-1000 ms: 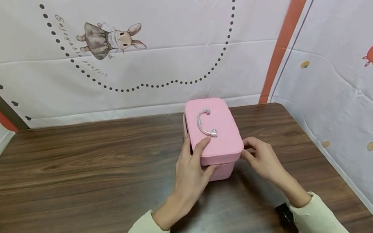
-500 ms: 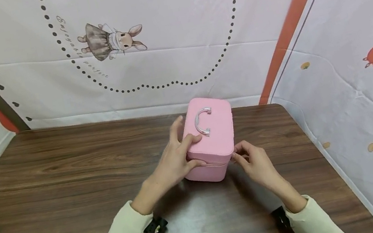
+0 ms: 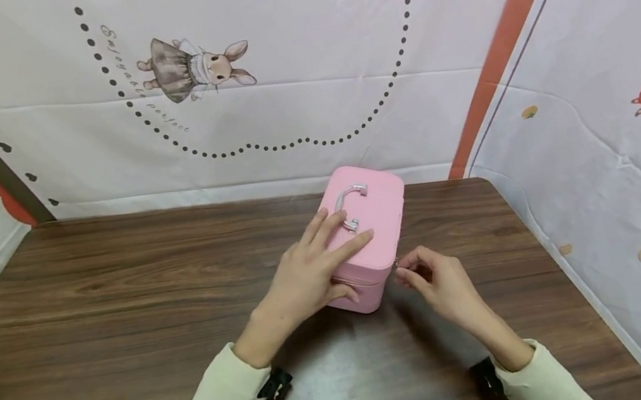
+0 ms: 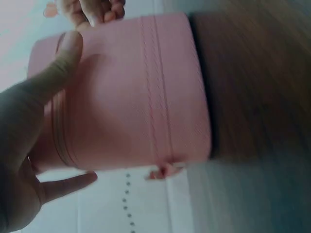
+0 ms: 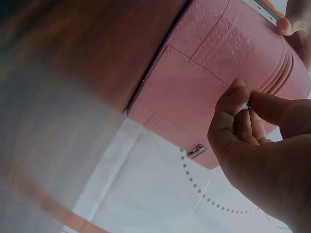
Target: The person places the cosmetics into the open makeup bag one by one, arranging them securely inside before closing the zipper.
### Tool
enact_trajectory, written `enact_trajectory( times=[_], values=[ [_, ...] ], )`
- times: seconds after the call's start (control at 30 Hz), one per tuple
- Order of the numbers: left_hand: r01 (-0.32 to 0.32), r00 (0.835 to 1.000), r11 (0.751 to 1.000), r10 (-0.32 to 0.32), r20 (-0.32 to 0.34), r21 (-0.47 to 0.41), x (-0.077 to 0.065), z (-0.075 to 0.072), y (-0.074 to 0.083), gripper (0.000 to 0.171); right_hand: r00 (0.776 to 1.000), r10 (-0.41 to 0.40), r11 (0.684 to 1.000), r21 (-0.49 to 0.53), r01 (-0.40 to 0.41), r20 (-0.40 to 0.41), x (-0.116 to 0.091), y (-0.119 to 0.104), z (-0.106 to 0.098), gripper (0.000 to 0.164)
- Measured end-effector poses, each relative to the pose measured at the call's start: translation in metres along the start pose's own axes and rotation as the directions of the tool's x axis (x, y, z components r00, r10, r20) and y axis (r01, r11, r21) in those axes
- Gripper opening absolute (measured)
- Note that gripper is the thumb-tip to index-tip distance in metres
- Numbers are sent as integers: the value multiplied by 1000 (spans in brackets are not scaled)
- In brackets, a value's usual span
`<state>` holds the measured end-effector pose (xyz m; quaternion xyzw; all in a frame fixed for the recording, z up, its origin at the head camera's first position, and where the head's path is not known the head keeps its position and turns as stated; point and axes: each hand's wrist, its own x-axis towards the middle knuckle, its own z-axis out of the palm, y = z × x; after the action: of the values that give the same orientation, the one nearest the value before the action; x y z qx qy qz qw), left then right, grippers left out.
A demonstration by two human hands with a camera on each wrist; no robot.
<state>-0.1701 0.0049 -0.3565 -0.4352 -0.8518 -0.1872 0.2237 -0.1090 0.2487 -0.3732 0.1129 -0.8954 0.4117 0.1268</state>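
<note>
A pink cosmetic case (image 3: 378,241) with a silver lid handle (image 3: 351,224) stands upright on the table. My left hand (image 3: 300,276) holds its left front: fingers spread over the lid and by the handle, thumb bent against the front wall. The left wrist view shows that thumb (image 4: 65,60) lying across the zipper line. At the right front corner my right hand (image 3: 441,282) pinches a small metal zipper pull (image 3: 397,263) between thumb and forefinger. In the right wrist view the zipper (image 5: 280,76) runs around beneath the lid. The pull is mostly hidden by the fingertips.
The dark wood-grain table (image 3: 142,317) extends widely to the left of the case. Behind it hangs a white printed cloth (image 3: 295,54), close to the case's back. Another cloth wall (image 3: 600,179) borders the right side. A metal clasp (image 5: 196,151) sits on the case's side.
The case has turned clockwise as seen from above. My left fingers have shifted and spread farther across the lid. My right hand has moved slightly left, and the zipper pull now shows at its fingertips.
</note>
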Motion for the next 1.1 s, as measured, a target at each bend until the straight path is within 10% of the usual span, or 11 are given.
enact_trajectory(
  times=[0.4,1.1],
  values=[
    [3,998,1000,-2,-66,13,-1,4,4,82,995,-97,990,-102,99,32,-2,3,-16,7],
    [73,991,997,-74,-111,-17,-1,12,1,79,919,-373,917,-100,386,123,-1,4,-15,20]
  ],
)
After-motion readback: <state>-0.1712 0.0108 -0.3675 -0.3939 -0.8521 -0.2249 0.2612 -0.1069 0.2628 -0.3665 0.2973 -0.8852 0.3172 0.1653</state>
